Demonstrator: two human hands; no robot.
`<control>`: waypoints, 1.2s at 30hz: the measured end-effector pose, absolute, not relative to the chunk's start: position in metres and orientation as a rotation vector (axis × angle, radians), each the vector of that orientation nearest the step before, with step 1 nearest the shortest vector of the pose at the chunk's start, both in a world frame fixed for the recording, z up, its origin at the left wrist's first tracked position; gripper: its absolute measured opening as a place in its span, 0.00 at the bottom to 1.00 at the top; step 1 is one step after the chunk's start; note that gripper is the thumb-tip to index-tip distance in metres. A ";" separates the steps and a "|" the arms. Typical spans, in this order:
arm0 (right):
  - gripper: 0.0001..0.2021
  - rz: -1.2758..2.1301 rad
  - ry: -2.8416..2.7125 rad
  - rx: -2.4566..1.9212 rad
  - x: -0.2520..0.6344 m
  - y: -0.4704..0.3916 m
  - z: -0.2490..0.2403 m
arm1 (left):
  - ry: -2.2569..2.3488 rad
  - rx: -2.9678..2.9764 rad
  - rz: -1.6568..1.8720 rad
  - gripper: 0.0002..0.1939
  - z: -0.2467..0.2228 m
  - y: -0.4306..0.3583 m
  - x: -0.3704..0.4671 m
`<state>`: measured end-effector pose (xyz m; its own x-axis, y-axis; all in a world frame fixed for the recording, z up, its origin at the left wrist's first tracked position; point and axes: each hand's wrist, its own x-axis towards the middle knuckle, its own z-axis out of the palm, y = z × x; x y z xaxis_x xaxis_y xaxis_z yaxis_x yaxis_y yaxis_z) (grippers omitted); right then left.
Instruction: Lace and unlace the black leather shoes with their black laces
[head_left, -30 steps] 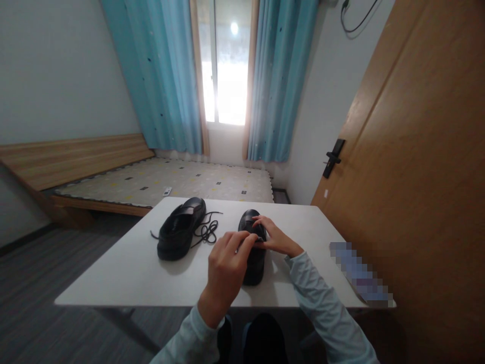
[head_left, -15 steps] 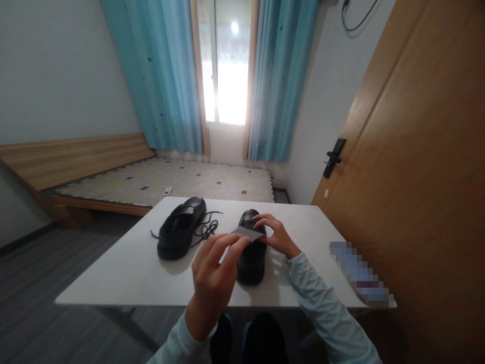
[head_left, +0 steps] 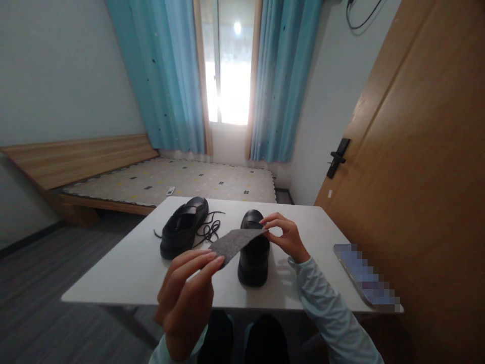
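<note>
A thin grey cloth (head_left: 237, 241) with a speckled surface is stretched between my two hands above the table. My left hand (head_left: 187, 296) pinches its near left end between thumb and fingers. At the far right end, my right hand (head_left: 286, 237) grips it with thumb and fingertips. Beneath the cloth, a black shoe (head_left: 253, 270) stands with its toe pointing away from me, its opening partly covered. A second black shoe (head_left: 176, 240) sits to the left. Black shoelaces (head_left: 210, 230) lie loosely tangled beside that shoe.
The white table (head_left: 125, 275) stands in front of me. On its right edge lies a flat, pixelated object (head_left: 366, 278). Behind are a low bed (head_left: 189, 177) with a small white object (head_left: 171, 191) on it, and a wooden door (head_left: 417, 167) at right.
My left hand has moved left and toward me, drawing the grey cloth out longer. My right hand stays near the shoe's toe, still gripping. The view has shifted slightly.
</note>
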<state>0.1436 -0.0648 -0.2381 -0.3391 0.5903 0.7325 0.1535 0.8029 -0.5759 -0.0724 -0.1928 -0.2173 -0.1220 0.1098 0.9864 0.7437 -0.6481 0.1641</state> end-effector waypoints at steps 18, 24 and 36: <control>0.09 0.615 -1.764 -0.666 0.147 -0.056 -0.248 | -1.032 -2.396 -1.340 0.12 -0.261 -0.169 -0.085; 0.16 0.607 -1.912 -0.730 0.145 -0.054 -0.253 | -1.153 -2.453 -1.442 0.14 -0.274 -0.153 -0.081; 0.15 0.508 -2.056 -0.781 0.142 -0.051 -0.256 | -1.649 -2.297 -0.839 0.23 -0.300 -0.095 -0.123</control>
<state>0.1417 -0.0508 -0.2563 -0.4382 0.6892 0.5770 0.3408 0.7214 -0.6029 -0.1230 -0.0953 -0.3003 0.2203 0.8085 0.5457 0.9172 -0.3621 0.1661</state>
